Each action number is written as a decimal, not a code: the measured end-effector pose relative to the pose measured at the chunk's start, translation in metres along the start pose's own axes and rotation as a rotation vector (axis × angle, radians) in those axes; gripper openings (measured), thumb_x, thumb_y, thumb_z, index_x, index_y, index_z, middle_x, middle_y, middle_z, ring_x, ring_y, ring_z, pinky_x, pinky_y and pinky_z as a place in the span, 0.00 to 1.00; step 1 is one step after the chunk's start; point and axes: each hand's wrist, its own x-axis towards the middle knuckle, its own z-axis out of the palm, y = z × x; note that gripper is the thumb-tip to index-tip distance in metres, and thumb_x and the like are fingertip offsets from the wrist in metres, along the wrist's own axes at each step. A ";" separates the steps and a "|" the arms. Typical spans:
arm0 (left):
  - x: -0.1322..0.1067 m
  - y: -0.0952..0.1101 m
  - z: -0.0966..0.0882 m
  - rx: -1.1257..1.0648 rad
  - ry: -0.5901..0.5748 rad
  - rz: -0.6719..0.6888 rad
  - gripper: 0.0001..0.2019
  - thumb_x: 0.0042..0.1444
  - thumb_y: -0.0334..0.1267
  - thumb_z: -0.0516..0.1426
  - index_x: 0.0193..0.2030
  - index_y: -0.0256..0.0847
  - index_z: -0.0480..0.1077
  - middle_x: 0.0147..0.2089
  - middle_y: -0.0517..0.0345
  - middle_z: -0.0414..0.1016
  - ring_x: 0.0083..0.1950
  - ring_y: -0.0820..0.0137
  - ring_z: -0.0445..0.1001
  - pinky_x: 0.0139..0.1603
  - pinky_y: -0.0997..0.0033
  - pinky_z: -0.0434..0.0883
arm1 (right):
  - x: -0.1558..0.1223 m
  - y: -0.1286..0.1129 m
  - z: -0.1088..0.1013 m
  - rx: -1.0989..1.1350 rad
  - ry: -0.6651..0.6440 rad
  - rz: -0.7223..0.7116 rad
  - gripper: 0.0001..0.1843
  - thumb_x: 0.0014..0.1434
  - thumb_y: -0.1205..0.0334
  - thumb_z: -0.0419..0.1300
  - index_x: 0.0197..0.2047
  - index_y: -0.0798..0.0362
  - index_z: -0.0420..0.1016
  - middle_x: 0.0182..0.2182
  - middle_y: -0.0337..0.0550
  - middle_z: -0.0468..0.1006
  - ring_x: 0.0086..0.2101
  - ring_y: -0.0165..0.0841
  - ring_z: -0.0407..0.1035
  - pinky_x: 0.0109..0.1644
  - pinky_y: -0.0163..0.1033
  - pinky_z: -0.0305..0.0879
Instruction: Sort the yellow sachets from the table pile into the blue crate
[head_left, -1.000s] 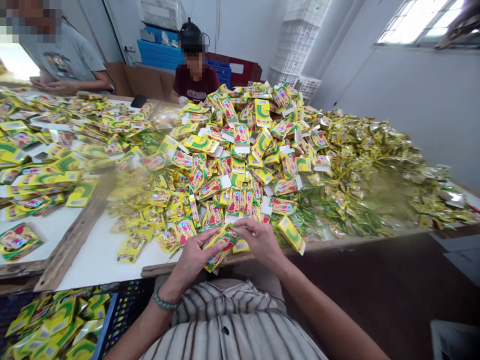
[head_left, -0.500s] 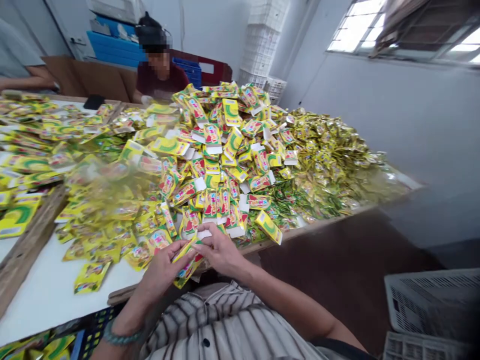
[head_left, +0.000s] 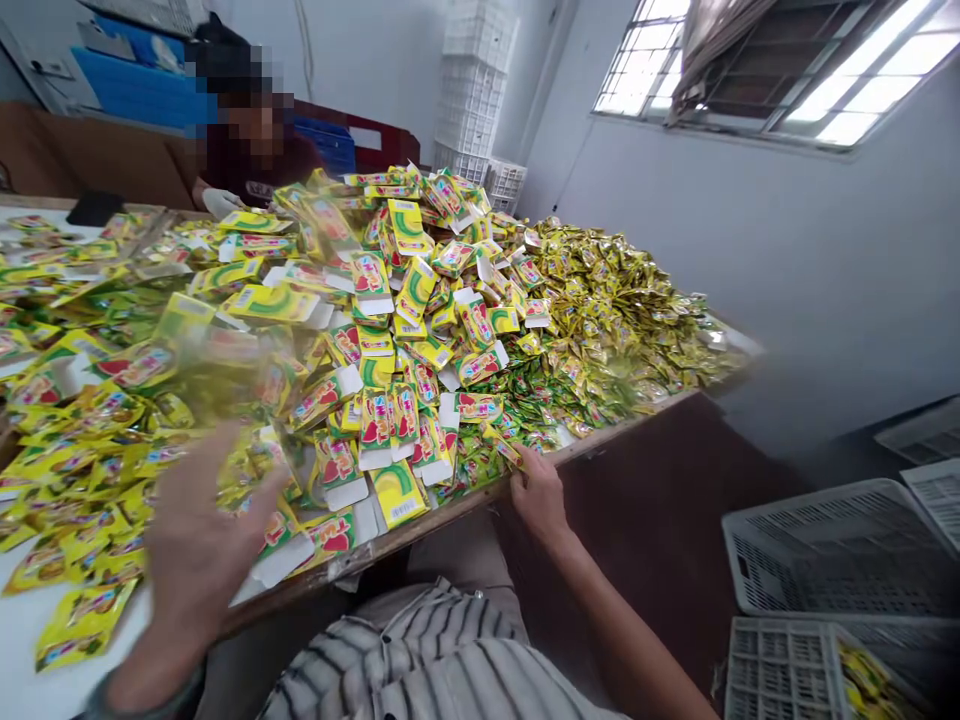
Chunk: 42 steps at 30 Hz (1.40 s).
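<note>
My left hand [head_left: 199,540] is blurred by motion above the front left of the table, with its fingers apart and nothing seen in it. Below and beside it lie yellow sachets [head_left: 90,610] and small printed boxes with open white flaps. At the table's front edge my right hand [head_left: 541,495] pinches a small yellow box [head_left: 504,447], seen nearly edge-on. Green sachets [head_left: 525,395] lie just behind that hand. Between the hands, a yellow box [head_left: 397,493] and a box with a red fruit print [head_left: 332,535] rest along the edge.
A tall heap of boxes [head_left: 405,290] fills the table's middle, with gold sachets [head_left: 615,270] to its right. Across the table sits a co-worker with a gloved hand [head_left: 223,203]. White plastic crates [head_left: 817,520] stand on the floor at right. A wooden edge [head_left: 450,515] borders the table.
My hands have parted from the box they held together. The left has swung left over the table; the right has moved right and gripped a yellow box at the edge. The view has turned right.
</note>
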 end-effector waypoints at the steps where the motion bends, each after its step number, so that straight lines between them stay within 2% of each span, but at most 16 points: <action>1: -0.001 0.012 0.010 0.027 -0.013 0.103 0.28 0.56 0.41 0.60 0.63 0.42 0.61 0.62 0.47 0.68 0.61 0.53 0.67 0.63 0.49 0.62 | -0.001 -0.005 -0.003 0.010 0.040 -0.046 0.21 0.57 0.73 0.49 0.52 0.53 0.70 0.45 0.49 0.77 0.46 0.41 0.69 0.51 0.47 0.64; 3: -0.006 0.039 0.030 0.017 -0.161 0.321 0.28 0.57 0.39 0.59 0.64 0.42 0.60 0.65 0.45 0.65 0.65 0.52 0.62 0.65 0.49 0.60 | -0.001 -0.025 -0.012 0.053 0.060 -0.171 0.21 0.60 0.73 0.48 0.54 0.52 0.69 0.46 0.49 0.77 0.47 0.41 0.69 0.51 0.47 0.62; 5: -0.015 0.063 0.049 -0.010 -0.356 0.511 0.27 0.58 0.36 0.57 0.65 0.42 0.60 0.65 0.45 0.65 0.67 0.52 0.60 0.66 0.47 0.58 | -0.002 -0.050 -0.021 0.128 -0.030 -0.331 0.21 0.60 0.74 0.48 0.54 0.52 0.69 0.45 0.48 0.78 0.46 0.40 0.69 0.50 0.46 0.62; 8: -0.027 0.075 0.066 -0.053 -0.554 0.593 0.21 0.60 0.29 0.51 0.60 0.40 0.66 0.51 0.46 0.77 0.53 0.59 0.74 0.58 0.54 0.67 | 0.000 -0.080 -0.024 0.293 -0.254 -0.512 0.19 0.61 0.73 0.48 0.52 0.52 0.70 0.44 0.47 0.78 0.44 0.37 0.69 0.47 0.43 0.63; 10: -0.030 0.068 0.069 -0.095 -0.610 0.448 0.17 0.61 0.30 0.49 0.54 0.39 0.71 0.44 0.47 0.80 0.44 0.63 0.77 0.48 0.62 0.72 | 0.006 -0.084 -0.018 0.405 -0.267 -0.428 0.16 0.62 0.70 0.51 0.51 0.52 0.71 0.43 0.47 0.78 0.43 0.36 0.70 0.47 0.41 0.64; 12: -0.029 0.055 0.068 -0.134 -0.640 0.174 0.14 0.62 0.39 0.51 0.49 0.40 0.73 0.43 0.48 0.81 0.40 0.63 0.78 0.40 0.67 0.72 | 0.019 -0.075 -0.005 0.411 -0.194 -0.175 0.11 0.62 0.65 0.53 0.46 0.53 0.72 0.40 0.46 0.78 0.41 0.36 0.71 0.45 0.40 0.65; 15: -0.027 0.041 0.062 -0.272 -0.656 -0.269 0.18 0.56 0.52 0.56 0.44 0.41 0.74 0.41 0.52 0.81 0.39 0.62 0.78 0.37 0.69 0.72 | 0.041 -0.057 0.016 0.141 -0.162 0.141 0.08 0.62 0.60 0.56 0.40 0.56 0.73 0.35 0.48 0.78 0.37 0.38 0.70 0.43 0.41 0.64; 18: -0.032 0.037 0.059 -0.528 -0.606 -0.614 0.26 0.47 0.57 0.61 0.46 0.39 0.72 0.46 0.51 0.80 0.47 0.59 0.77 0.45 0.66 0.73 | 0.055 -0.050 0.032 -0.083 -0.244 0.138 0.11 0.56 0.62 0.61 0.42 0.58 0.73 0.39 0.53 0.77 0.42 0.43 0.68 0.47 0.44 0.62; 21: -0.039 0.037 0.058 -0.745 -0.564 -0.862 0.34 0.42 0.56 0.65 0.53 0.37 0.68 0.50 0.48 0.79 0.50 0.57 0.77 0.49 0.62 0.73 | 0.053 -0.052 0.041 -0.117 -0.269 0.092 0.13 0.54 0.66 0.60 0.44 0.59 0.71 0.40 0.53 0.76 0.42 0.44 0.67 0.48 0.45 0.61; 25: -0.044 0.037 0.053 -0.885 -0.532 -0.954 0.33 0.41 0.52 0.67 0.52 0.37 0.69 0.49 0.47 0.79 0.50 0.57 0.77 0.51 0.60 0.72 | 0.043 -0.049 0.043 -0.001 -0.151 -0.065 0.18 0.53 0.70 0.56 0.48 0.60 0.68 0.41 0.55 0.74 0.43 0.44 0.66 0.49 0.47 0.62; 27: -0.044 0.037 0.050 -0.930 -0.526 -0.979 0.32 0.40 0.53 0.67 0.51 0.37 0.70 0.47 0.48 0.80 0.49 0.57 0.78 0.51 0.59 0.73 | 0.041 -0.047 0.038 0.112 -0.075 -0.120 0.15 0.55 0.69 0.54 0.47 0.58 0.68 0.39 0.53 0.74 0.41 0.42 0.66 0.47 0.45 0.64; 30: -0.045 0.036 0.048 -0.932 -0.523 -0.970 0.32 0.40 0.53 0.67 0.50 0.37 0.72 0.47 0.47 0.80 0.48 0.56 0.78 0.50 0.57 0.73 | 0.043 -0.051 0.021 0.250 0.054 -0.086 0.06 0.59 0.63 0.54 0.38 0.53 0.69 0.36 0.48 0.73 0.39 0.39 0.66 0.43 0.43 0.64; 32: -0.047 0.035 0.048 -0.910 -0.526 -0.931 0.30 0.41 0.53 0.66 0.49 0.36 0.72 0.49 0.46 0.79 0.50 0.55 0.77 0.51 0.57 0.73 | 0.046 -0.062 0.009 0.357 0.066 -0.005 0.06 0.59 0.59 0.56 0.36 0.52 0.69 0.33 0.44 0.73 0.36 0.37 0.66 0.40 0.41 0.63; 37: -0.052 0.030 0.041 -0.839 -0.543 -0.843 0.27 0.46 0.50 0.64 0.50 0.36 0.72 0.53 0.46 0.78 0.53 0.56 0.75 0.55 0.58 0.70 | 0.051 -0.117 0.002 0.820 -0.327 0.127 0.11 0.56 0.55 0.61 0.39 0.51 0.69 0.22 0.32 0.64 0.21 0.27 0.56 0.25 0.32 0.54; 40: -0.053 0.028 0.025 -0.865 -0.519 -0.875 0.26 0.47 0.49 0.64 0.51 0.37 0.72 0.53 0.48 0.78 0.52 0.57 0.75 0.54 0.59 0.70 | 0.051 -0.153 0.014 0.971 -0.461 0.068 0.11 0.55 0.57 0.62 0.39 0.52 0.70 0.22 0.32 0.63 0.22 0.26 0.56 0.25 0.31 0.54; 42: -0.054 0.024 0.011 -0.929 -0.485 -0.935 0.27 0.47 0.49 0.64 0.52 0.36 0.70 0.51 0.48 0.78 0.50 0.58 0.77 0.52 0.60 0.72 | 0.052 -0.172 0.023 0.923 -0.545 -0.025 0.09 0.54 0.59 0.62 0.38 0.52 0.73 0.21 0.33 0.65 0.22 0.27 0.57 0.26 0.31 0.54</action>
